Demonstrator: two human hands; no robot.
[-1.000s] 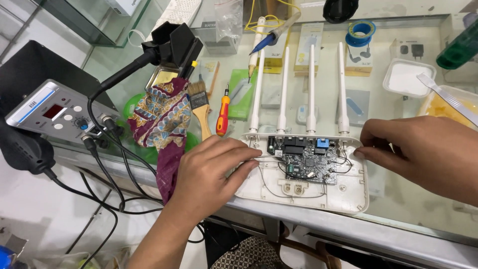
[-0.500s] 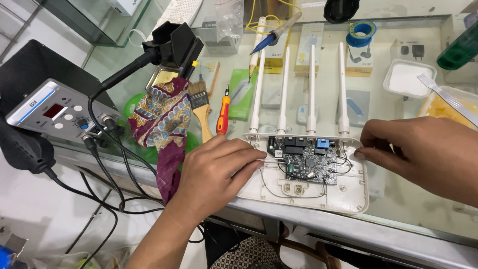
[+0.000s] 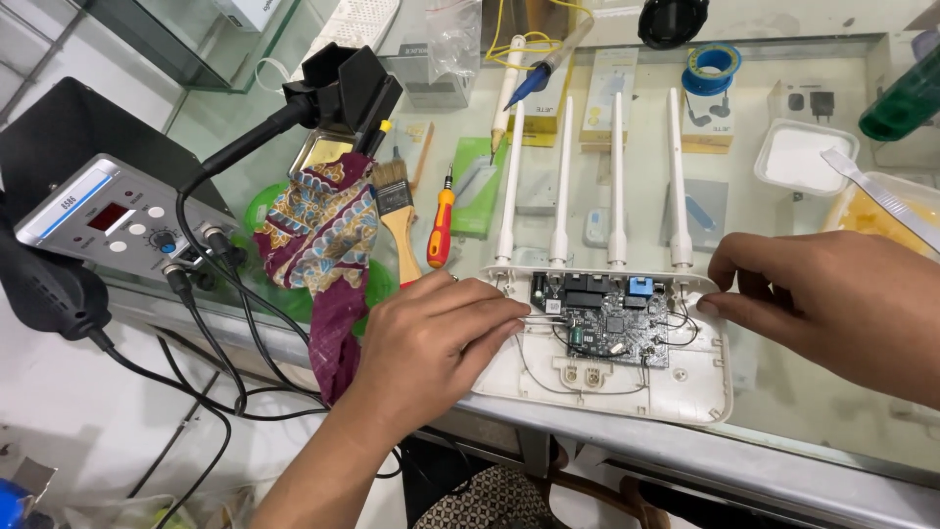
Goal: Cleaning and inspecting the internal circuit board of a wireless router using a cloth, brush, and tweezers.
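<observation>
An opened white router shell (image 3: 685,392) lies on the glass counter, its four white antennas (image 3: 563,176) pointing away from me. A dark circuit board (image 3: 617,328) with thin wires sits in the shell. My left hand (image 3: 431,338) pinches thin metal tweezers (image 3: 539,317), and their tips reach the board's left edge. My right hand (image 3: 832,299) comes in from the right. Its fingertips grip the shell's right rim beside the outermost antenna.
A grey soldering station (image 3: 108,211) with black cables stands at the left, with a black iron holder (image 3: 343,88) behind it. A patterned cloth (image 3: 318,245), a brush (image 3: 397,211) and an orange screwdriver (image 3: 441,225) lie left of the router. A blue tape roll (image 3: 712,67) and a white tub (image 3: 803,157) are at the back right.
My left hand has edged slightly toward the board with the tweezers. My right hand stays at the shell's right rim.
</observation>
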